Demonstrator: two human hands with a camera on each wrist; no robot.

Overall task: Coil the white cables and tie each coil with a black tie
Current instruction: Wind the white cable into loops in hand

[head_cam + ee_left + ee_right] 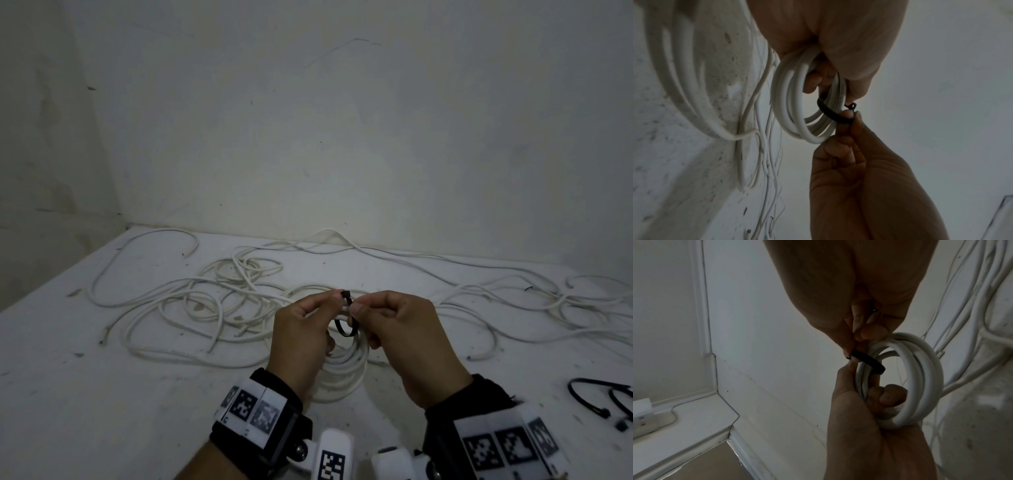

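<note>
A small coil of white cable (344, 375) hangs between my two hands above the white table (102, 394). My left hand (334, 301) grips the coil (920, 378) with its fingers (890, 395) curled through the loops. A black tie (346, 329) loops around the coil's strands. My right hand (356, 308) pinches the tie (865, 360) between thumb and forefinger. The tie's small head (345, 294) sticks up between both thumbs. In the left wrist view the tie (830, 113) forms a loose band round the coil (793, 113), with the right hand (851, 115) holding its end.
Loose white cables (205, 301) lie tangled across the table behind my hands, and more cable (513, 298) stretches to the right. Spare black ties (596, 401) lie at the front right. A grey wall (342, 137) closes the table's far side and left corner.
</note>
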